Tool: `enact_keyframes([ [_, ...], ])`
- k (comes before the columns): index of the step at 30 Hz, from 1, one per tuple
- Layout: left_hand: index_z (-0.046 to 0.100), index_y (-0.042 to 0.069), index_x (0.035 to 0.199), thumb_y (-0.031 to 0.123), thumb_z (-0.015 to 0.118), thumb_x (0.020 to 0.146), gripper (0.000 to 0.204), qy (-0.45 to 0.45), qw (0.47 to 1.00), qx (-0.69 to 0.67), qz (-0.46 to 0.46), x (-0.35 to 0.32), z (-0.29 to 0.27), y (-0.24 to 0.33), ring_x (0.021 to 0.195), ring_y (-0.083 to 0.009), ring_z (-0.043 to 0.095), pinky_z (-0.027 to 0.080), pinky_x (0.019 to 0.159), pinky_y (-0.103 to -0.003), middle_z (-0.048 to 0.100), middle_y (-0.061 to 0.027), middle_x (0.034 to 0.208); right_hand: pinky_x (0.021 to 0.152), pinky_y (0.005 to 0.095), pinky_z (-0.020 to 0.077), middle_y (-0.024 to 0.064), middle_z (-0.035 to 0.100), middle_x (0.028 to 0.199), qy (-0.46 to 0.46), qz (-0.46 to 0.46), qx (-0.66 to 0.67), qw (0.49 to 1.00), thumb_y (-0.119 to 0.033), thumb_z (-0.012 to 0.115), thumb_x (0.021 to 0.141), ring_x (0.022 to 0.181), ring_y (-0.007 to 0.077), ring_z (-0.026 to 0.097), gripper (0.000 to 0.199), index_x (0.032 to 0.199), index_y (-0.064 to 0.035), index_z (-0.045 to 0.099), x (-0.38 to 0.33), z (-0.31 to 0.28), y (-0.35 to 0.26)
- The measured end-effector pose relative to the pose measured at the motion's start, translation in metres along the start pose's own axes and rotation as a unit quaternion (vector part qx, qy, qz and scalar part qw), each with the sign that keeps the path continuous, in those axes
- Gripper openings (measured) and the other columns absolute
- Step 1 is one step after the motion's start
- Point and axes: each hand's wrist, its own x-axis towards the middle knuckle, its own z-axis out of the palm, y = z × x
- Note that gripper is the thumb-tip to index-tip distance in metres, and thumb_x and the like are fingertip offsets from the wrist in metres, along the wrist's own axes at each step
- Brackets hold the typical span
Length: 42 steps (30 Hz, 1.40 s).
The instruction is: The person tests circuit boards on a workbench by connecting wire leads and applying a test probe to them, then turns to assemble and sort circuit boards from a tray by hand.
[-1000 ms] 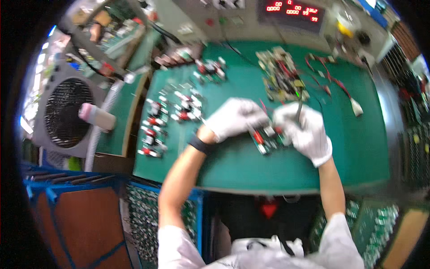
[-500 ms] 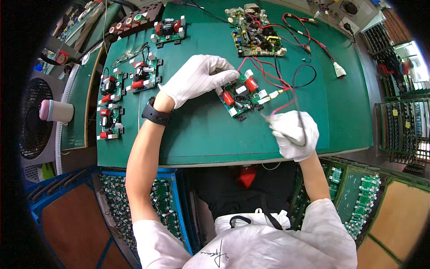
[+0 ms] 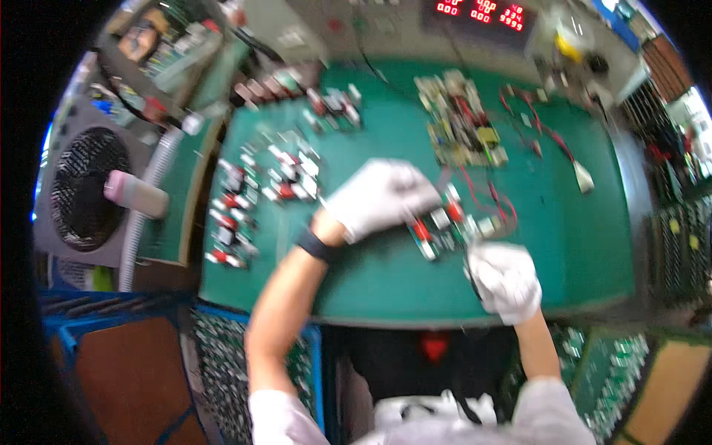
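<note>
The small circuit board [image 3: 445,226] has shifted little on the green mat [image 3: 578,245]; the left hand [image 3: 378,196] still presses it flat, the right hand [image 3: 504,282] stays curled around a slim tool beside it.

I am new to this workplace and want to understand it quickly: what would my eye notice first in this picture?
First, the two white-gloved hands at the middle of the green mat: the left hand rests on a small circuit board with red parts, and the right hand is just beside it at the near edge. Next, rows of similar small boards lie to the left. A red digit display glows at the top.
</note>
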Motion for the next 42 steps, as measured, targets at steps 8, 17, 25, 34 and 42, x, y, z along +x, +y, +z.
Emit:
enact_keyframes([
  [8,0.076,-0.002,0.102,0.029,0.075,0.098,0.031,-0.025,0.997,-0.065,-0.045,0.004,0.001,0.006,0.075,-0.0102,0.064,0.055,0.071,-0.029,0.074,-0.008,0.084,0.065,0.0403,0.0607,0.01,0.073,0.092,0.048,0.023,-0.039,0.998,0.0,0.077,0.06,0.081,0.0309,0.074,0.037,0.094,-0.0077,0.066,0.007,0.004,-0.005],
  [17,0.077,0.002,0.104,0.03,0.072,0.096,0.03,0.019,0.999,-0.026,0.007,-0.001,0.0,0.007,0.078,-0.0225,0.07,0.056,0.076,-0.037,0.073,-0.0158,0.087,0.062,0.042,0.0568,0.0131,0.069,0.086,0.012,0.058,-0.022,0.998,0.001,0.075,0.073,0.076,0.0352,0.07,0.03,0.101,-0.0082,0.065,0.01,-0.002,-0.008],
  [25,0.075,-0.005,0.106,0.032,0.072,0.1,0.037,-0.004,0.995,-0.095,-0.003,0.006,0.008,-0.013,0.069,-0.0106,0.068,0.057,0.068,-0.028,0.075,-0.008,0.084,0.073,0.0422,0.0604,0.0117,0.076,0.098,0.052,-0.007,0.081,0.995,-0.007,0.078,0.082,0.083,0.031,0.075,0.028,0.109,-0.0079,0.071,-0.007,0.0,-0.012],
  [34,0.075,-0.005,0.107,0.033,0.072,0.1,0.038,0.004,0.999,-0.05,0.003,0.007,0.005,-0.007,0.069,-0.0115,0.07,0.057,0.067,-0.029,0.074,-0.0086,0.084,0.067,0.039,0.0612,0.0141,0.076,0.105,0.035,-0.021,0.07,0.997,-0.002,0.081,0.075,0.085,0.0307,0.076,0.039,0.111,-0.0048,0.067,0.009,0.011,-0.005],
  [42,0.076,0.001,0.097,0.033,0.072,0.099,0.032,0.023,0.999,0.023,0.025,0.001,0.006,-0.001,0.071,-0.011,0.063,0.055,0.068,-0.034,0.069,-0.0104,0.077,0.066,0.0425,0.0604,0.0151,0.073,0.106,-0.077,-0.002,0.023,0.997,-0.005,0.072,0.081,0.081,0.0346,0.072,0.023,0.103,-0.0055,0.065,0.005,0.006,-0.005],
])
